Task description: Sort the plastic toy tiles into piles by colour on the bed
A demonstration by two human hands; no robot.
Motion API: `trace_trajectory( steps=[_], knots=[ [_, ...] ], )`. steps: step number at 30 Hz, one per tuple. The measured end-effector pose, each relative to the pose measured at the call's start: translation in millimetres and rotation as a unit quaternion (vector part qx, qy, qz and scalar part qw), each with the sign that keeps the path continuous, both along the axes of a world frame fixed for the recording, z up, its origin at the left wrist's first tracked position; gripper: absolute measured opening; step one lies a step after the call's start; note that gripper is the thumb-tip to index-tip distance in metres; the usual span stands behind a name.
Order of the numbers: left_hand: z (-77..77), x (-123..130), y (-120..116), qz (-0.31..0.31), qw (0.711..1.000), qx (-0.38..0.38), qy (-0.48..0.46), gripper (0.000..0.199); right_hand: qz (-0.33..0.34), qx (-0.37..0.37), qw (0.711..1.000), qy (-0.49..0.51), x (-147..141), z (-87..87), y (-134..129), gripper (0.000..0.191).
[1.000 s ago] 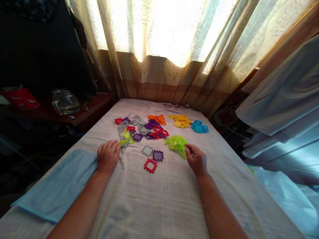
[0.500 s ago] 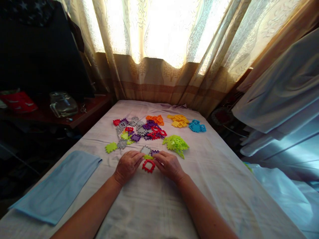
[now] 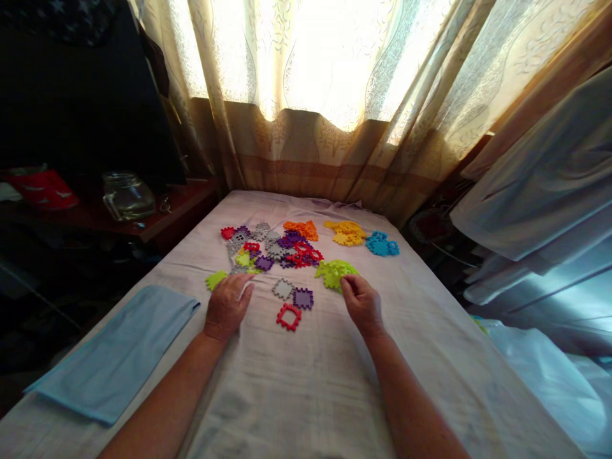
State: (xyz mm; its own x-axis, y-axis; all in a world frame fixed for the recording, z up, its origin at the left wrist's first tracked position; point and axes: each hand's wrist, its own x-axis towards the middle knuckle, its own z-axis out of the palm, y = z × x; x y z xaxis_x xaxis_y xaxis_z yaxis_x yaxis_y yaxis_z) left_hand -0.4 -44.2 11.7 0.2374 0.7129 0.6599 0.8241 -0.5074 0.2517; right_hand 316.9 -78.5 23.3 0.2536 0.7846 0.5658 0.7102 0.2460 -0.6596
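Observation:
On the white sheet in the head view, a grey interlocking plastic tile and a purple tile lie close together, with a red square frame tile just below them. My right hand is at the right edge of a lime-green tile pile, thumb and fingertips closed on a lime-green tile there. My left hand rests beside the mixed tiles, fingers stretched and thumb apart, holding nothing visible. Its fingers partly hide a grey tile and a lime-green tile.
Mixed purple, grey and red tiles are heaped further back. Behind them lie orange, yellow and blue piles. A folded blue cloth lies left. A glass jar stands on a side desk.
My hands have moved apart from the middle, the left one leftward, the right one over to the lime-green pile. The lime-green tile between them has left the spot by the grey and purple tiles.

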Motion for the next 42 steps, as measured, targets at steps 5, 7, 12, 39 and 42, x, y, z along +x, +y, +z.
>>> trace_trajectory(
  steps=[5,7,12,39,42],
  knots=[
    [-6.8,-37,12,0.223,0.968,-0.097,0.056,0.046,-0.125,-0.105,0.977,0.134,43,-15.3,6,0.053],
    [-9.1,-44,12,0.241,0.958,-0.136,0.080,0.050,-0.134,-0.131,0.973,0.136,50,-20.1,6,0.055],
    [-9.8,-45,12,0.225,0.952,-0.179,0.107,0.048,-0.151,-0.183,0.970,0.059,54,-22.7,3,0.045],
    [-12.1,27,-14,-0.136,0.990,-0.029,-0.034,0.066,0.133,-0.029,0.981,-0.138,-58,-8.2,-12,0.024],
    [-11.3,33,-19,-0.165,0.985,-0.044,-0.029,0.068,0.159,-0.058,0.980,-0.109,-66,-9.4,-13,0.022]
  ],
)
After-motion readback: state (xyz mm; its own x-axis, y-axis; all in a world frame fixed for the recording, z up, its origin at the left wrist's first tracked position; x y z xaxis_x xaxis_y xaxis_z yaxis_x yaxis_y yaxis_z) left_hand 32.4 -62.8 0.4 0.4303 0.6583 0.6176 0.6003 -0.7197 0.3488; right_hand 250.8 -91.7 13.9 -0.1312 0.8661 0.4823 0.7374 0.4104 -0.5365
